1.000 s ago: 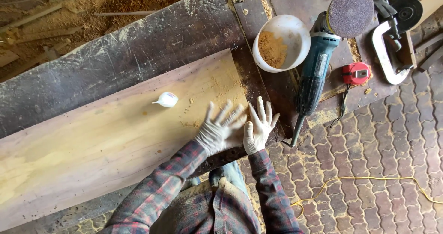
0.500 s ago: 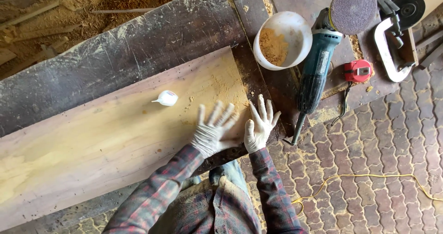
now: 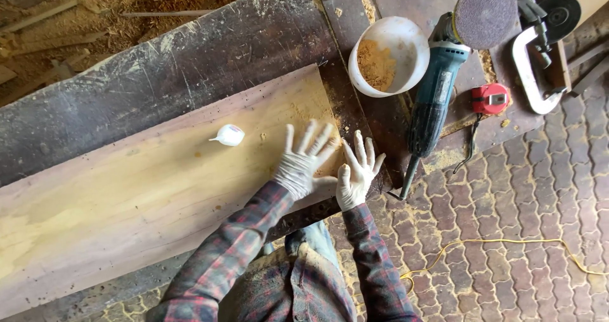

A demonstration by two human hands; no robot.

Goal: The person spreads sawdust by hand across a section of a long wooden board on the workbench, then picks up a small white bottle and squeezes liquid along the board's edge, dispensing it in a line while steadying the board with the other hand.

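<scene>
Barely anything shifts across the last second: both gloved hands stay spread flat at the right end of the pale wooden board [image 3: 146,195], and we read that as pressing or rubbing in place rather than moving on. Our left hand [image 3: 304,160] lies palm down on the board with fingers fanned toward twelve o'clock, grasping nothing. Our right hand [image 3: 357,173] sits just beside it at three o'clock, also released and splayed, resting over the board's end edge where it meets the dark desk [image 3: 190,62]. A scatter of sawdust [image 3: 304,109] lies on the board just above the fingertips. The small white bottle [image 3: 228,135] keeps its spot on the board at about ten o'clock from the left hand, apart from it and untouched. Farther off at one o'clock stands the white bucket [image 3: 390,52] with sawdust inside, and beside it the blue sander [image 3: 444,81], a red tape measure [image 3: 490,98] and a white clamp [image 3: 530,74], none of them moved
</scene>
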